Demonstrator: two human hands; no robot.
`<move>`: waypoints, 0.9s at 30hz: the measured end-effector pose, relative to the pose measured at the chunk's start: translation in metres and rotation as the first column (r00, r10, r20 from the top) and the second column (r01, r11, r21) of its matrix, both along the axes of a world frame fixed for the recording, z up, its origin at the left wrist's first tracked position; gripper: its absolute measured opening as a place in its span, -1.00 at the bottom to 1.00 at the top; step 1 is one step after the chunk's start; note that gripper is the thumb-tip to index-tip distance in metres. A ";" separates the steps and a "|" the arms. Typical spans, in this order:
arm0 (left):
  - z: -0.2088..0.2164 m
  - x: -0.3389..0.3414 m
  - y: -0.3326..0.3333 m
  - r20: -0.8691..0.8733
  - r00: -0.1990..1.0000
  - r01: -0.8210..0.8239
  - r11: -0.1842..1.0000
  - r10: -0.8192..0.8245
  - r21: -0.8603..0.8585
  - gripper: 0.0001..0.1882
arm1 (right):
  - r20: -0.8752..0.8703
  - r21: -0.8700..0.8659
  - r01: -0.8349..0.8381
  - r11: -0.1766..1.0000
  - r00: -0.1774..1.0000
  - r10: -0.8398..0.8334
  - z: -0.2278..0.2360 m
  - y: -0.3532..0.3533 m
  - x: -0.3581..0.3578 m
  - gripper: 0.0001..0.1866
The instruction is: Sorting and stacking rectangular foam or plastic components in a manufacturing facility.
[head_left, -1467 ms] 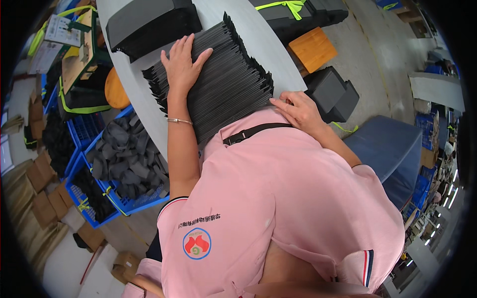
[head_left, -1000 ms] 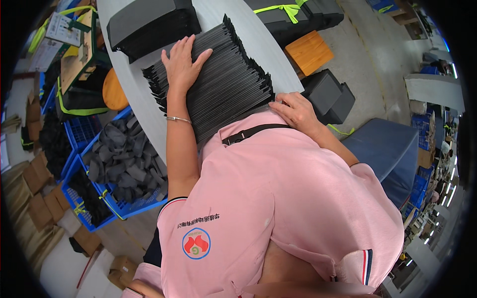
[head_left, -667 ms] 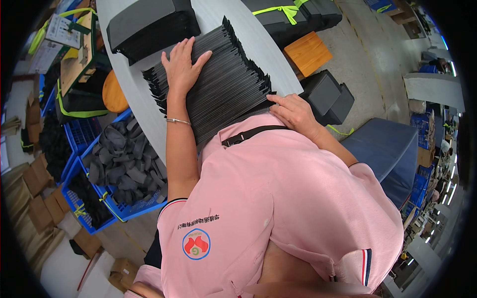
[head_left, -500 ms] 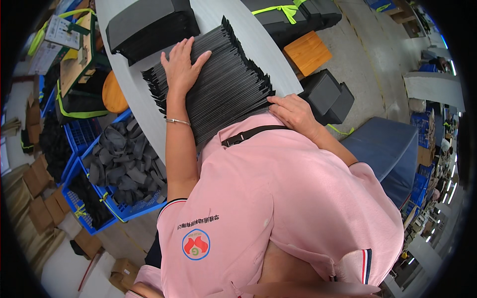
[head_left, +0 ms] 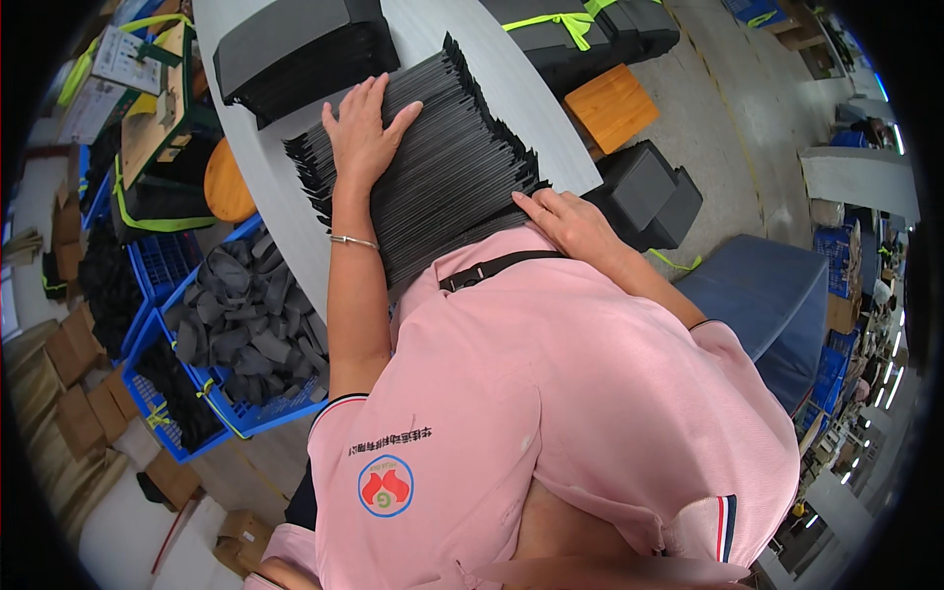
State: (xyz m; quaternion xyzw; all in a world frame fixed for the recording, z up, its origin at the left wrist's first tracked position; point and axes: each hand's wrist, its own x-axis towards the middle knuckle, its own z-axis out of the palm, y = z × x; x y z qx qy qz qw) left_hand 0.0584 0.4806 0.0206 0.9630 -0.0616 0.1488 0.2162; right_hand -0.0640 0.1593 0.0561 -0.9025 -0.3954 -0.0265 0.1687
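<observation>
A long row of thin black sheets [head_left: 433, 157], pressed close together with jagged ends, lies across the light grey table [head_left: 526, 108] against my front. My left hand [head_left: 364, 138] rests flat on its left part, fingers spread and thumb apart. At the row's near right corner, my right hand [head_left: 570, 226] has its fingers bent and the tips pinched at the edge of a black sheet. The nearest sheets stand slightly apart there. The underside of the pinch is hidden.
A dark grey block-like stack [head_left: 305, 54] stands beyond on the table. Blue crates [head_left: 251, 418] with grey pieces [head_left: 256, 324] sit at left. Wooden stools [head_left: 612, 103] [head_left: 228, 182] flank the table; a black stack [head_left: 644, 192] and a blue covered box [head_left: 757, 295] are at right.
My right hand has shifted slightly left and inward along the row's near corner. My left hand has stayed spread on the sheets.
</observation>
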 end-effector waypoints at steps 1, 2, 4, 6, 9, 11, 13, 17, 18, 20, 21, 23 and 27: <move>0.000 0.000 0.000 0.001 1.000 0.001 1.000 -0.001 0.000 -0.22 | 0.000 -0.001 -0.001 1.000 1.000 0.001 0.000 0.000 0.000 -0.44; 0.000 0.000 0.001 0.001 1.000 0.001 1.000 -0.001 0.000 -0.22 | 0.004 0.004 -0.002 1.000 1.000 0.002 0.001 0.000 0.000 -0.47; -0.001 0.001 0.001 -0.016 1.000 -0.005 1.000 0.005 0.009 -0.22 | 0.008 0.008 -0.004 1.000 1.000 0.004 0.002 0.000 0.000 -0.51; -0.001 0.000 0.001 -0.034 0.999 -0.010 1.000 0.011 0.018 -0.22 | -0.021 0.075 0.012 0.997 1.000 -0.010 0.003 0.000 -0.001 -0.59; 0.000 0.000 0.000 0.000 1.000 0.000 1.000 0.000 -0.005 -0.22 | -0.036 0.099 0.034 0.994 0.999 -0.031 0.010 0.003 0.000 -0.67; 0.000 0.000 0.000 -0.004 1.000 0.002 1.000 -0.002 -0.005 -0.23 | -0.003 0.120 0.026 0.992 1.000 -0.026 0.008 0.003 0.001 -0.69; 0.001 0.000 0.000 -0.003 1.000 0.002 1.000 -0.002 -0.008 -0.23 | 0.031 0.140 0.017 0.990 0.999 -0.022 0.007 0.003 0.002 -0.71; 0.002 0.000 0.000 -0.003 1.000 0.005 1.000 -0.005 -0.017 -0.23 | 0.020 0.142 -0.011 0.990 1.000 0.008 0.006 0.002 0.004 -0.73; 0.001 0.000 0.000 -0.003 1.000 0.004 1.000 -0.004 -0.017 -0.23 | 0.017 0.148 -0.015 0.989 1.000 0.013 0.007 0.003 0.004 -0.74; 0.001 0.000 0.000 0.002 1.000 0.005 1.000 -0.005 -0.012 -0.23 | 0.016 0.145 -0.015 0.989 1.000 0.013 0.008 0.003 0.004 -0.75; 0.001 -0.001 0.000 0.001 1.000 0.005 1.000 -0.005 -0.012 -0.23 | 0.015 0.142 -0.013 0.990 1.000 0.011 0.008 0.004 0.004 -0.77; 0.002 -0.001 -0.001 -0.005 1.000 0.003 1.000 -0.004 -0.018 -0.23 | 0.010 0.143 -0.019 0.990 1.000 0.017 0.014 0.007 0.007 -0.76; 0.002 -0.001 -0.001 -0.008 1.000 0.001 1.000 -0.001 -0.012 -0.23 | -0.030 0.084 -0.017 0.996 0.999 0.020 0.015 0.010 0.010 -0.71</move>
